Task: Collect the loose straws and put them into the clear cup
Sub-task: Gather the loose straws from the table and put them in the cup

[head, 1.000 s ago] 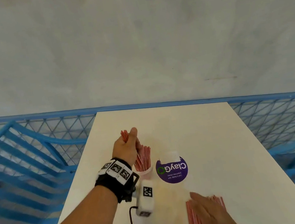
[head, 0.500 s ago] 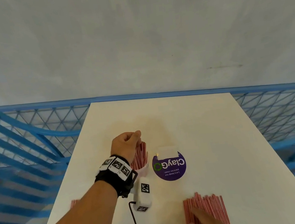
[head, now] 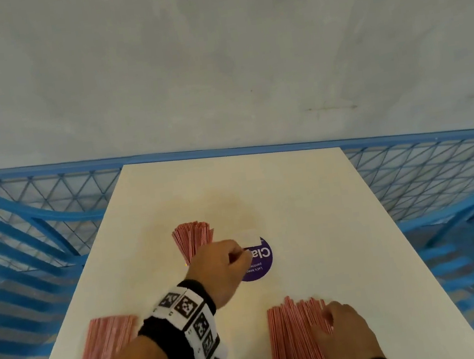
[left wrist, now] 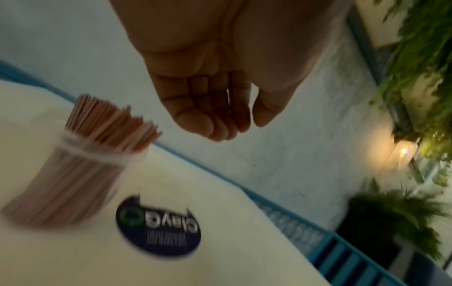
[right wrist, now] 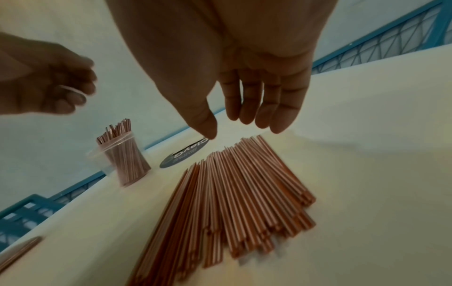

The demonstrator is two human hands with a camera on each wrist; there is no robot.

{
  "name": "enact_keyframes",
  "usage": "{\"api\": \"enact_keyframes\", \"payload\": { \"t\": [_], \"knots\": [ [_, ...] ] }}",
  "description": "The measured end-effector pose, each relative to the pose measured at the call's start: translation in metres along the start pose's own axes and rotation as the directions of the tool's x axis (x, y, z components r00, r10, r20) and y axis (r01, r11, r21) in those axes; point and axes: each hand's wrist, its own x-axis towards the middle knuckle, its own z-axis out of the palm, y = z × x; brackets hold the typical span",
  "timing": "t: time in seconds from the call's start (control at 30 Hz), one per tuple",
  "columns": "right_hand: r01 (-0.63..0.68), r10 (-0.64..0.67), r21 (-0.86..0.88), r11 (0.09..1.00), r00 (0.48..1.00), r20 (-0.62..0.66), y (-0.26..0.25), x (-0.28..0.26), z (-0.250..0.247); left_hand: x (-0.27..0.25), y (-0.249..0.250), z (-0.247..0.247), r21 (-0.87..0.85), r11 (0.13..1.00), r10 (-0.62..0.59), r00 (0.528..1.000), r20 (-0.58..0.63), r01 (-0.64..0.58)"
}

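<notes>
The clear cup (right wrist: 115, 158) stands on the white table (head: 310, 214), packed with upright red-and-white straws (head: 194, 240). My left hand (head: 241, 259) hangs just right of the cup, over a purple sticker (left wrist: 159, 228). In the left wrist view its fingers (left wrist: 215, 125) are loosely curled and hold nothing. A big pile of loose straws (right wrist: 244, 185) lies flat at the near right. My right hand (right wrist: 232, 129) is at that pile's far end with fingers straight, and the head view shows its fingertips on the straws. A second loose pile (head: 107, 346) lies at the near left, partly behind my left forearm.
Blue mesh railing (head: 426, 171) and blue slatted chairs (head: 12, 256) surround the table on three sides. A grey wall rises behind. Green plants (left wrist: 415, 67) and a small lamp show far off in the left wrist view.
My left hand has let go of the straws it held in the cup and drawn back to the right, over the sticker. The right hand stays on the near pile. The head view tilted down.
</notes>
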Motion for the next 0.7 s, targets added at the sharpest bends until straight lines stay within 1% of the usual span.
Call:
{"api": "enact_keyframes", "payload": {
  "t": [0.07,0.13,0.27,0.4,0.47,0.5,0.53,0.57,0.6,0.63,0.7],
  "knots": [
    [-0.005,0.005,-0.017,1.000,1.000,0.013,0.000,0.001,-0.001,-0.013,-0.001,0.028,0.057,0.997,-0.054,0.994,0.100,0.049],
    [-0.031,0.032,-0.029,0.999,0.999,0.038,0.000,0.002,0.002,-0.026,-0.001,0.057,0.128,0.986,-0.123,0.980,0.158,0.103],
    [-0.056,0.061,-0.054,0.997,0.994,0.092,-0.002,0.004,0.013,-0.045,0.005,0.105,0.231,0.952,-0.260,0.931,0.256,0.202],
    [-0.079,0.086,-0.066,0.995,0.989,0.118,-0.003,0.010,0.021,-0.042,0.007,0.131,0.363,0.899,-0.357,0.889,0.287,0.244],
    [-0.088,0.096,-0.063,0.994,0.987,0.131,-0.002,0.014,0.022,-0.037,0.009,0.136,0.389,0.892,-0.357,0.888,0.290,0.232],
    [-0.083,0.092,-0.067,0.994,0.987,0.135,-0.002,0.016,0.021,-0.034,0.009,0.139,0.377,0.899,-0.352,0.882,0.314,0.224],
    [-0.075,0.085,-0.073,0.995,0.986,0.142,-0.003,0.018,0.021,-0.031,0.008,0.141,0.388,0.893,-0.371,0.858,0.355,0.226],
    [-0.065,0.076,-0.073,0.995,0.986,0.149,-0.003,0.019,0.020,-0.029,0.008,0.144,0.407,0.884,-0.389,0.846,0.366,0.230],
    [-0.058,0.069,-0.072,0.996,0.985,0.156,-0.004,0.019,0.019,-0.026,0.010,0.144,0.428,0.867,-0.420,0.836,0.352,0.255],
    [-0.056,0.067,-0.071,0.996,0.985,0.160,-0.005,0.019,0.019,-0.023,0.011,0.146,0.433,0.858,-0.434,0.841,0.323,0.277],
    [-0.061,0.072,-0.072,0.996,0.983,0.171,-0.007,0.020,0.018,-0.019,0.013,0.148,0.440,0.833,-0.486,0.824,0.291,0.336]
  ]
}}
